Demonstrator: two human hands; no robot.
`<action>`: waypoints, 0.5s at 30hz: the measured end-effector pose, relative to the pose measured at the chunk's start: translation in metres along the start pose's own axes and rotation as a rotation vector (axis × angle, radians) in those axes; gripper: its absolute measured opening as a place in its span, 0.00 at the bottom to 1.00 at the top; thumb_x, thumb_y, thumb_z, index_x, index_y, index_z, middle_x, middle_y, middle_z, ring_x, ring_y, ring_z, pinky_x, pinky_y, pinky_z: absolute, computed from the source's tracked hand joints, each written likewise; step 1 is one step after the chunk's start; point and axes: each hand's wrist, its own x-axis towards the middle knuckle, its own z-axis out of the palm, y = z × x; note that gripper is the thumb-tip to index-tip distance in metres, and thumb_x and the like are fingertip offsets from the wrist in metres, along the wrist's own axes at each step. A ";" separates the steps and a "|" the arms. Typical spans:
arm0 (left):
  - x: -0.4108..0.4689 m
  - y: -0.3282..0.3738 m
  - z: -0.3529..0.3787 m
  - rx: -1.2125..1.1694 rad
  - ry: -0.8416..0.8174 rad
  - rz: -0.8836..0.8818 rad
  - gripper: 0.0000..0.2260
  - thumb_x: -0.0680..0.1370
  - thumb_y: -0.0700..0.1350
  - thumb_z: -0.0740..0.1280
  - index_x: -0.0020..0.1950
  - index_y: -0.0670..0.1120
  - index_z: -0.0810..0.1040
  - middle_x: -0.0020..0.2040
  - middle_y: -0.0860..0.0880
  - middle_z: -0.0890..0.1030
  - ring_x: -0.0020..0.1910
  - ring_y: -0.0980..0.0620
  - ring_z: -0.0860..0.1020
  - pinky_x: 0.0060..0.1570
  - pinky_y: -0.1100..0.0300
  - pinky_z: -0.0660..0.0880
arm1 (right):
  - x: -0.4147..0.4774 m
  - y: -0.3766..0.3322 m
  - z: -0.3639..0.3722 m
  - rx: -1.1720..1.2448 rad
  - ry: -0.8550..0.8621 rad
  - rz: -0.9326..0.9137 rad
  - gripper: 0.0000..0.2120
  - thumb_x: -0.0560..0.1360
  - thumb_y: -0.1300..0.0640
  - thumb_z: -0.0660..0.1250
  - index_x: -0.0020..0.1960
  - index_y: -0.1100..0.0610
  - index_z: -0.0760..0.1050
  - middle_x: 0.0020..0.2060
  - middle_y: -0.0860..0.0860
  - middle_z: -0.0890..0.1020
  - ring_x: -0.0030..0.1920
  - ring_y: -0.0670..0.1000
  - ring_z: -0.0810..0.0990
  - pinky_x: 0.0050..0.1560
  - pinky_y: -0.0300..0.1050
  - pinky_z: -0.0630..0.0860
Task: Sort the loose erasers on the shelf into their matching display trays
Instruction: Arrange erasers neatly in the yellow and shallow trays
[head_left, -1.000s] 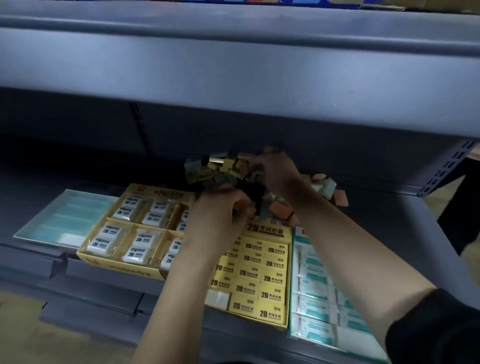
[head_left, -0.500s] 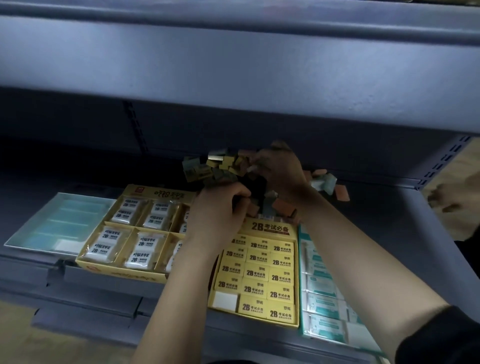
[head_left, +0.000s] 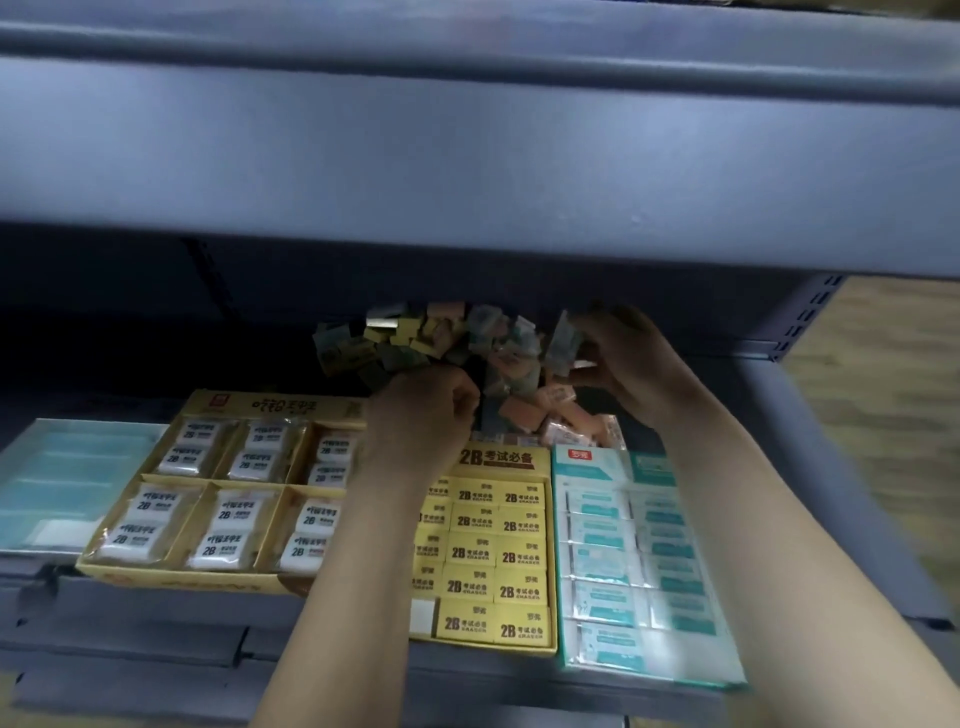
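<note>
Erasers, loose (head_left: 457, 353), are lying in a mixed heap of yellow, orange and grey-green pieces toward the back of the shelf (head_left: 810, 441), behind the display trays. My right hand (head_left: 634, 364) is pinching a greenish wrapped eraser (head_left: 563, 338) between thumb and fingertips at the heap's right side, holding it just above the pile. My left hand (head_left: 421, 410) is sitting at the heap's front side with fingers curled in; whether anything is inside it, I cannot tell.

Four trays are lining the shelf's front edge. Toward the left corner, a pale blue-green tray (head_left: 67, 467). Next, a yellow six-compartment tray (head_left: 280, 408) with white wrapped 2B erasers. Then a yellow 2B tray (head_left: 498, 458), rows nearly full, my left forearm crossing over it. Rightmost, a white-and-teal tray (head_left: 582, 457), blurred.
</note>
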 end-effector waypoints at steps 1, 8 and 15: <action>0.002 0.002 0.001 0.006 -0.004 -0.009 0.08 0.81 0.49 0.62 0.52 0.54 0.81 0.50 0.54 0.82 0.50 0.52 0.79 0.51 0.53 0.76 | -0.005 0.002 -0.006 0.002 0.009 0.014 0.07 0.80 0.57 0.63 0.54 0.61 0.71 0.49 0.64 0.81 0.46 0.61 0.83 0.47 0.57 0.82; 0.018 0.007 0.009 0.034 -0.037 -0.052 0.08 0.81 0.45 0.62 0.53 0.53 0.81 0.51 0.52 0.82 0.52 0.49 0.79 0.48 0.54 0.75 | -0.040 0.025 -0.044 -0.034 0.159 0.000 0.11 0.76 0.54 0.69 0.49 0.61 0.72 0.33 0.50 0.82 0.32 0.51 0.83 0.27 0.41 0.69; 0.047 0.013 0.013 0.002 -0.014 -0.091 0.09 0.81 0.41 0.62 0.59 0.47 0.78 0.57 0.48 0.80 0.55 0.48 0.78 0.53 0.53 0.77 | -0.069 0.043 -0.067 0.076 0.309 -0.056 0.19 0.74 0.52 0.71 0.33 0.53 0.62 0.25 0.46 0.70 0.28 0.49 0.70 0.25 0.36 0.65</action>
